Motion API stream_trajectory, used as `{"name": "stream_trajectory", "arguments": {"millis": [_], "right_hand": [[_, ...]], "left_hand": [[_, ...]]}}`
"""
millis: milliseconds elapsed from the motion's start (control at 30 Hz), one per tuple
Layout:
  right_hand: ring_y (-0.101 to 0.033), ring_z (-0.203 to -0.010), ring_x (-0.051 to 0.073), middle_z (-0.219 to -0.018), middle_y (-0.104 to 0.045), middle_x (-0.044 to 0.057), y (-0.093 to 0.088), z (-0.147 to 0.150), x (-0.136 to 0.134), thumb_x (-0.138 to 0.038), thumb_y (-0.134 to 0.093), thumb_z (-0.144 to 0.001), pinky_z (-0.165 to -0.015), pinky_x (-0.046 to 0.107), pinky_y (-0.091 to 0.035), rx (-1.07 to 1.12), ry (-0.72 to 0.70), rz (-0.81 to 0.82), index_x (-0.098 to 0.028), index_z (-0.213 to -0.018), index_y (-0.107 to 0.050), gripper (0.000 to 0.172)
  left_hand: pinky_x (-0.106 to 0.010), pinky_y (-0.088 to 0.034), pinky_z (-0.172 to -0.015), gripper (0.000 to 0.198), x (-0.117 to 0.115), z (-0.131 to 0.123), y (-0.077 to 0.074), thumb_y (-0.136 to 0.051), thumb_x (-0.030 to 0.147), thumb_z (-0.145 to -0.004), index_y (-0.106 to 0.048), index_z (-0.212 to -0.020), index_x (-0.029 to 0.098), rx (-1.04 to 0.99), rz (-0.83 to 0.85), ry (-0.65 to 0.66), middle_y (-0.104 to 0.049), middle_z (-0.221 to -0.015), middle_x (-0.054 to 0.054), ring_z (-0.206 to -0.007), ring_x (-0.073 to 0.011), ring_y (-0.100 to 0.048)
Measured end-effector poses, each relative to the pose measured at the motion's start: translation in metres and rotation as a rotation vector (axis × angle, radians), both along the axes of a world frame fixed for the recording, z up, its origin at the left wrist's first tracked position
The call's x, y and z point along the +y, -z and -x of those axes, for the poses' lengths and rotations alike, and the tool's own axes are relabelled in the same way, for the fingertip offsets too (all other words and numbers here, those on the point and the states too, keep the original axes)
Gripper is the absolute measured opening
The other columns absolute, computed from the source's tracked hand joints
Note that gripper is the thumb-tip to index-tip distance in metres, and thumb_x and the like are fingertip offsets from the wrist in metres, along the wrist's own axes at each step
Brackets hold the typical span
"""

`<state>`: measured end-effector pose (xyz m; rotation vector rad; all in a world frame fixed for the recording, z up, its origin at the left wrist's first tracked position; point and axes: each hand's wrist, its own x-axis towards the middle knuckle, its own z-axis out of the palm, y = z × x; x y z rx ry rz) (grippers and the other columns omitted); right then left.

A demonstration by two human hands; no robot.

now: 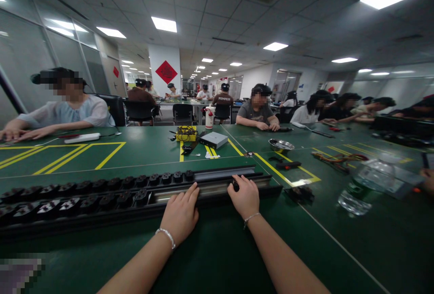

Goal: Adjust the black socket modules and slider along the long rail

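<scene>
Two long black rails (210,200) lie side by side across the green table (217,258). Rows of round black parts (124,198) fill their left and middle stretch, while the silvery channel shows bare further right. My left hand (181,215) rests on the near rail just right of the last parts, its fingers extended and close together, holding nothing visible. At the right part of the same rail, my right hand (246,194) has thumb and forefinger curled round a small black piece (235,185).
Beyond the rails are a grey box (213,140), a yellow cable-wrapped item (186,134) and a metal bowl (281,144). A clear plastic bottle (364,190) and black parts (300,194) lie right. Several people sit around the tables.
</scene>
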<state>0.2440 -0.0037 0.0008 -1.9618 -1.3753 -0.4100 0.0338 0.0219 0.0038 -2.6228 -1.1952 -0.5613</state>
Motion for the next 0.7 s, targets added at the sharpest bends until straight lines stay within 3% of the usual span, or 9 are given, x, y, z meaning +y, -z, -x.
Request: {"name": "stream_trajectory", "arguments": {"millis": [500,700], "right_hand": [[-0.052,-0.106,0.02,-0.104,-0.064,0.008,0.0002,-0.0026,0.0005,-0.028,-0.045,-0.075,-0.098,0.034,-0.027,0.008,0.004,0.017,-0.016,-0.104,-0.063,0.036],[-0.046,-0.112,0.023,-0.112,-0.06,0.005,-0.0017,-0.0028,-0.003,-0.032,-0.047,-0.074,-0.099,0.04,-0.023,0.025,0.032,0.034,-0.022,-0.1,-0.063,0.032]], "left_hand": [[-0.035,-0.037,-0.083,0.051,0.0003,0.0002,0.0009,-0.046,0.019,-0.074,-0.042,-0.125,0.021,-0.01,0.011,0.004,-0.037,-0.138,-0.002,-0.097,-0.0195,-0.052],[-0.035,-0.037,-0.083,0.051,0.0008,0.0006,0.0007,-0.046,0.019,-0.074,-0.042,-0.125,0.021,-0.01,0.018,0.005,-0.037,-0.138,-0.003,-0.098,-0.0197,-0.052]]}}
